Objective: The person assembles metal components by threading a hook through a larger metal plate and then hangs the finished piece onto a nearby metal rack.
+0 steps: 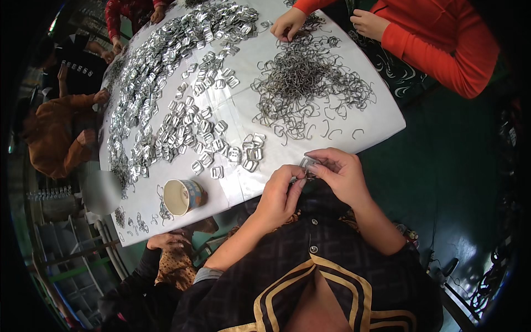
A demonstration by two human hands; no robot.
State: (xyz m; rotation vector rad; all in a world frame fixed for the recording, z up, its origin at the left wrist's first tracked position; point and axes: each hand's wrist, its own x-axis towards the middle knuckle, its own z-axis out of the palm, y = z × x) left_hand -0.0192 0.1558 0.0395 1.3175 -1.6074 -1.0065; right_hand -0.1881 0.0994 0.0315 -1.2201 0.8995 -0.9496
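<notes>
Just off the table's front edge, my right hand [342, 176] pinches a small silver metal buckle [307, 161] between thumb and fingers. My left hand [281, 193] is closed with its fingertips against the lower side of that buckle. Whether a bent wire piece is also between the fingertips is hidden. Beyond my hands, a loose pile of thin bent wire pieces [298, 72] covers the right part of the table. To the left of it lie many similar silver buckles [191, 124], heaped more thickly toward the far left.
The table [243, 116] has a white covering. A paper cup [178, 198] stands near its front left edge, beside a few wire pieces. Other people sit around: one in an orange-red sleeve [426, 55] at far right, one in brown [58, 133] at left, one close on my left.
</notes>
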